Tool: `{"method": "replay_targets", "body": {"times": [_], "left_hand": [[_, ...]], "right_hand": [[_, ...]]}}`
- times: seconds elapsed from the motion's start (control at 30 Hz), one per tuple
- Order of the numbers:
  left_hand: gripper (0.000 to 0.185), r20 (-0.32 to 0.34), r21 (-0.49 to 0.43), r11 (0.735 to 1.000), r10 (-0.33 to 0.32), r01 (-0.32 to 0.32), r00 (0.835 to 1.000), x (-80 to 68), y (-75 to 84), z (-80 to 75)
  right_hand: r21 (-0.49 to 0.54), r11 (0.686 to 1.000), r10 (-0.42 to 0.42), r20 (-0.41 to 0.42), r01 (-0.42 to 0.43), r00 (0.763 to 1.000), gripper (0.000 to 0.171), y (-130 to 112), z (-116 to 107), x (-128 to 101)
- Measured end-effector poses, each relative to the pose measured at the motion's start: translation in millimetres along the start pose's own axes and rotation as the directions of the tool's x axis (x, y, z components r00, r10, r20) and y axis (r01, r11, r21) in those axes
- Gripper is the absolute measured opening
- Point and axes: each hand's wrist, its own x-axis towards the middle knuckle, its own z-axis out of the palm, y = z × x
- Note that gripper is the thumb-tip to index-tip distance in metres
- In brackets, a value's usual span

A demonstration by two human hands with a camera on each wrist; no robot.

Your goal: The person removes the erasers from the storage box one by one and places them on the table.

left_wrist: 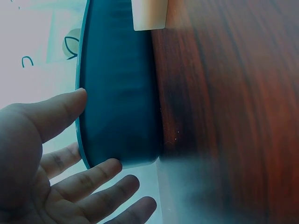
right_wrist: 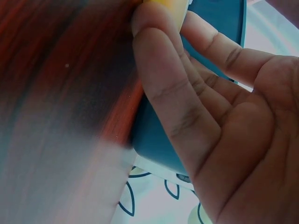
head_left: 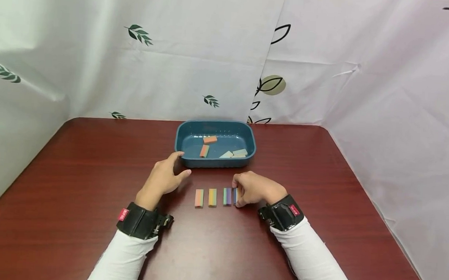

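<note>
My right hand (head_left: 258, 187) pinches a small striped block (head_left: 235, 195) with blue and orange-yellow sides, at the right end of a row. In the right wrist view its yellow face (right_wrist: 175, 10) shows between thumb and fingers. Left of it stand a green-and-purple block (head_left: 227, 197), a yellow-and-green block (head_left: 212, 197) and a pink-orange block (head_left: 199, 198). My left hand (head_left: 163, 177) is spread at the front left corner of a blue tray (head_left: 215, 163), holding nothing. In the left wrist view its fingertips overlap the tray's end.
Inside the tray lie an orange block (head_left: 210, 139), an orange-and-green block (head_left: 205, 151) and several whitish pieces (head_left: 240, 152). The tray stands at the far edge of a dark red wooden table (head_left: 93, 171). White curtains (head_left: 175, 69) with leaf prints hang behind and at the sides.
</note>
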Motion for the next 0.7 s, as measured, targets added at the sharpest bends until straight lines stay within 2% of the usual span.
{"method": "replay_targets", "body": {"times": [0.27, 0.37, 0.5, 0.57, 0.7], "left_hand": [[0.066, 0.009, -0.021, 1.0, -0.01, 0.01, 1.0, -1.4, -0.8, -0.8], [0.066, 0.009, -0.025, 1.0, -0.01, 0.01, 1.0, -1.3, -1.1, -1.1], [0.066, 0.002, -0.031, 1.0, -0.004, 0.004, 1.0, -0.3, -1.4, -0.3], [0.066, 0.002, -0.032, 0.999, -0.005, 0.005, 1.0, -0.4, -1.2, 0.3], [0.066, -0.001, -0.036, 0.999, -0.017, 0.017, 1.0, -1.6, 0.7, 0.8]], "right_hand": [[0.003, 1.0, 0.021, 0.012, -0.021, 1.0, 0.041, -1.0, 0.3, -0.8], [0.02, 1.0, 0.001, 0.006, -0.001, 1.0, 0.04, -0.7, -3.7, -3.6], [0.016, 0.996, -0.088, -0.097, 0.09, 0.991, 0.038, -1.1, -15.4, -7.3], [-0.003, 0.989, -0.145, -0.173, 0.147, 0.974, 0.035, -2.9, -22.4, -6.4], [-0.048, 0.979, -0.205, -0.285, 0.2, 0.936, 0.027, -8.3, -38.3, 6.3]]}}
